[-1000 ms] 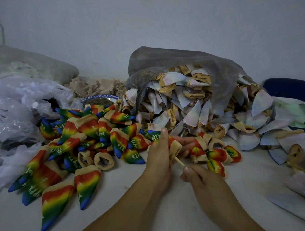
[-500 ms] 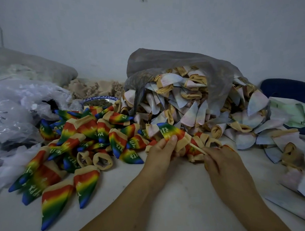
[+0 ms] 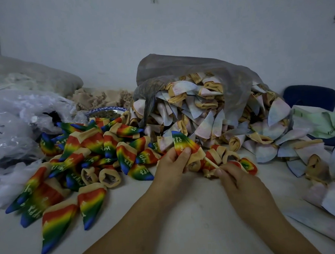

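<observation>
My left hand (image 3: 175, 165) grips a rainbow fabric cone (image 3: 181, 142) with white lettering and a tan cuff, its blue tip pointing up and left. My right hand (image 3: 238, 183) pinches a thin tan stick (image 3: 212, 163) whose far end goes into the cone's open cuff. Both hands hover just above the white table (image 3: 188, 223), in front of the piles.
Many finished rainbow cones (image 3: 82, 163) lie spread at the left. A grey plastic bag (image 3: 188, 72) spills pale inside-out cones (image 3: 211, 116) at centre and right. Crumpled clear plastic (image 3: 11, 126) fills the far left. A blue chair back (image 3: 310, 97) stands at the right.
My left hand lifted the cone from the table and turned its tip upward. My right hand moved right and up, and the stick now reaches into the cuff.
</observation>
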A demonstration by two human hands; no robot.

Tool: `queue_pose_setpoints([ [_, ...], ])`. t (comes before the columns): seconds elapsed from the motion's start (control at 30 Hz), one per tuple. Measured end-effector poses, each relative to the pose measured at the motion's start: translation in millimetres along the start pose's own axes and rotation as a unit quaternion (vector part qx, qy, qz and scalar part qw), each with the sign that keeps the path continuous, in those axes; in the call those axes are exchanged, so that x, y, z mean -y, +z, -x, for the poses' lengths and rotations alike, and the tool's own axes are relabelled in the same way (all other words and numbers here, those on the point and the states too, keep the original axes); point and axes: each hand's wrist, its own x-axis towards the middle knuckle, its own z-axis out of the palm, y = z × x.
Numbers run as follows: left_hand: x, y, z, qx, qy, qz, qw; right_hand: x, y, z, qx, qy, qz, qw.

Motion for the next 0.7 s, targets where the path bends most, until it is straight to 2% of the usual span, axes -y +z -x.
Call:
queue_pose_setpoints([
  [0.13,-1,3,2,-0.035,0.044,-0.068,0.996,17,12,5,-0.029,0.046,-0.077,0.996],
  [0.23,-2,1,2,-0.047,0.055,-0.090,0.993,17,13,3,-0.020,0.058,-0.106,0.992],
  [0.37,-1,1,1,-0.007,0.010,0.037,0.999,9,5,-1,0.004,0.059,-0.112,0.992],
  [0.5,-6,-2,-1,0.042,-0.031,0.231,0.972,3,-1,-1,0.024,0.059,-0.122,0.990],
  [0.6,-8,-5,0,0.058,-0.057,0.241,0.967,1,-3,0,0.042,0.067,-0.115,0.990],
  [0.7,-5,-7,-4,0.032,-0.036,0.222,0.974,1,-4,-1,0.039,0.076,-0.108,0.990],
])
